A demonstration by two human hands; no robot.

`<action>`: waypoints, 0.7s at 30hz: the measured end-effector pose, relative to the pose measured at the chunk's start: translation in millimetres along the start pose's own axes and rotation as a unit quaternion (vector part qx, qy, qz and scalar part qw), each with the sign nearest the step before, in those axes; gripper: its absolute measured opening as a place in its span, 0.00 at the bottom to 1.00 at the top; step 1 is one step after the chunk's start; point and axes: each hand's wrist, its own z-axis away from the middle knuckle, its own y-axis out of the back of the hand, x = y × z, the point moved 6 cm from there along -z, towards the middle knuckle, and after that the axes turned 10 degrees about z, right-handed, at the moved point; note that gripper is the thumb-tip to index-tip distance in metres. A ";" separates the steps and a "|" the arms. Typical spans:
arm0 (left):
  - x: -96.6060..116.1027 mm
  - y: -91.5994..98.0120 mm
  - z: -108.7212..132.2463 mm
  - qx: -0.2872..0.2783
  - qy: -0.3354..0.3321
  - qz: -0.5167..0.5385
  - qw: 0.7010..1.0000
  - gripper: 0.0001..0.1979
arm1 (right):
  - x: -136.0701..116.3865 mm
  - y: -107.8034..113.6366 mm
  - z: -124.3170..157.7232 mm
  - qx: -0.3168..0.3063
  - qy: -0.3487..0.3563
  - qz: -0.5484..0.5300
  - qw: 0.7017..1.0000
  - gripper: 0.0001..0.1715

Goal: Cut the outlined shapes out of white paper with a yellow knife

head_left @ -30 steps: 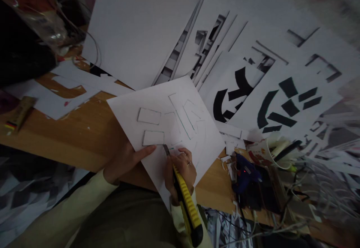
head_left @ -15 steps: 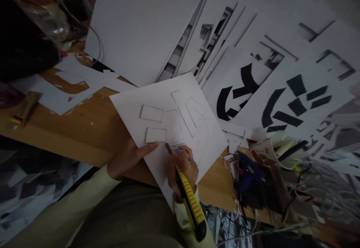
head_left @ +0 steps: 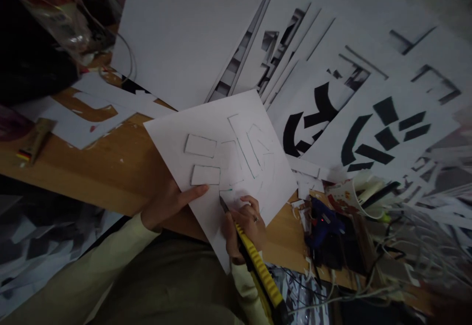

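Observation:
A white paper sheet (head_left: pixel 169 127) with thin drawn outlines lies at an angle over the table's front edge. Two outlined rectangles sit on its left part, with fainter shapes to their right. My left hand (head_left: pixel 164 206) grips the sheet's left edge. Its thumb lies on top, just below the lower rectangle, and the other fingers are hidden under the paper. In my right hand (head_left: pixel 248 222) is a yellow and black utility knife (head_left: pixel 258 261), held like a pen. Its blade tip touches or nearly touches the sheet, right of my left thumb.
Large white sheets with cut-out openings (head_left: pixel 387 140) cover the back of the table (head_left: pixel 110 182). At right stand a paper cup (head_left: pixel 346 197) of tools and a blue glue gun (head_left: pixel 324 219) among cables. Paper scraps (head_left: pixel 83 131) and a small tube (head_left: pixel 37 140) lie at left.
My right hand and the knife have shifted slightly right and down, the blade tip drawing back toward me. The sheet has turned slightly. My left hand has stayed almost in place.

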 end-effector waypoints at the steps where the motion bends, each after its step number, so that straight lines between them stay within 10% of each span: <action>1: -0.2 0.8 -0.3 0.004 0.000 -0.002 1.000 0.25 | 2.8 2.2 2.7 0.011 -0.027 0.006 1.000 0.10; 21: -5.6 2.0 2.0 0.009 0.042 0.013 0.999 0.24 | 3.8 -10.7 -14.7 0.037 -0.052 0.016 0.998 0.09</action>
